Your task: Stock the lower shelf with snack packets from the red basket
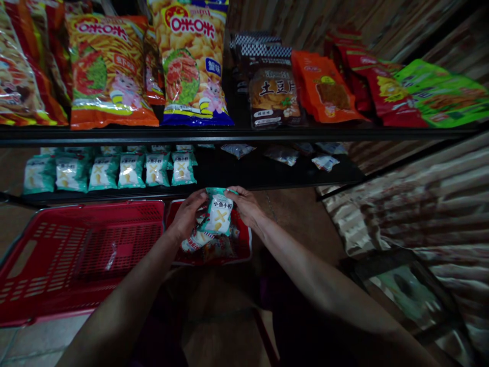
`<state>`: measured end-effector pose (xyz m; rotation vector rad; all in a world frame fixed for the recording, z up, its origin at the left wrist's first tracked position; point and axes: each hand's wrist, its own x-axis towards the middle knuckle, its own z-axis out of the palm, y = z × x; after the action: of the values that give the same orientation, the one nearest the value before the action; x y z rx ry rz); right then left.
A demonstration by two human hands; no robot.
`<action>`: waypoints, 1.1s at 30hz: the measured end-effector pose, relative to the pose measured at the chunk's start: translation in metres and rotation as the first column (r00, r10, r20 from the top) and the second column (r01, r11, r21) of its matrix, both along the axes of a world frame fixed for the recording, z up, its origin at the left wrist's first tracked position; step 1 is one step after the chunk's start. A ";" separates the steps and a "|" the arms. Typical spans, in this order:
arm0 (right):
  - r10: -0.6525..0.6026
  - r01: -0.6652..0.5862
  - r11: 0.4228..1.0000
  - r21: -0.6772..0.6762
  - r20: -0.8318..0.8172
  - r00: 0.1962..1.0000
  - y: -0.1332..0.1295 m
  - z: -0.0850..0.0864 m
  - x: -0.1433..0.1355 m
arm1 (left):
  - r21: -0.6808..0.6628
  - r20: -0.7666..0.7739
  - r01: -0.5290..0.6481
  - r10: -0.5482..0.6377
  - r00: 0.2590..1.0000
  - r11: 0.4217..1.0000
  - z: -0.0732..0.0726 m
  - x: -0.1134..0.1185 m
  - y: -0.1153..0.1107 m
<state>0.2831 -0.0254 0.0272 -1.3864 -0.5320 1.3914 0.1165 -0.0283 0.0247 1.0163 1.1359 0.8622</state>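
Left hand [188, 213], its fingers closed on the upper left edge of a teal-and-white snack packet [220, 210], which is held slightly tilted above a red basket [244, 248] containing other packets, and right hand [245, 205], fingers clamped at its upper right corner.

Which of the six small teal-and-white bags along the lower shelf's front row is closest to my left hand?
The rightmost bag. In the picture it's just above your left hand, which grips a matching bag; the other five stand farther left.
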 end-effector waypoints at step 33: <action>0.172 -0.199 0.979 0.053 0.324 0.930 0.001 0.003 -0.006 | -0.222 0.159 -0.277 0.315 0.936 0.935 -0.004 0.009 0.001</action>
<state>0.2773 -0.0247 0.0302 -1.5313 -0.9452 1.2808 0.1254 -0.0270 0.0211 0.5911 1.1993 1.0425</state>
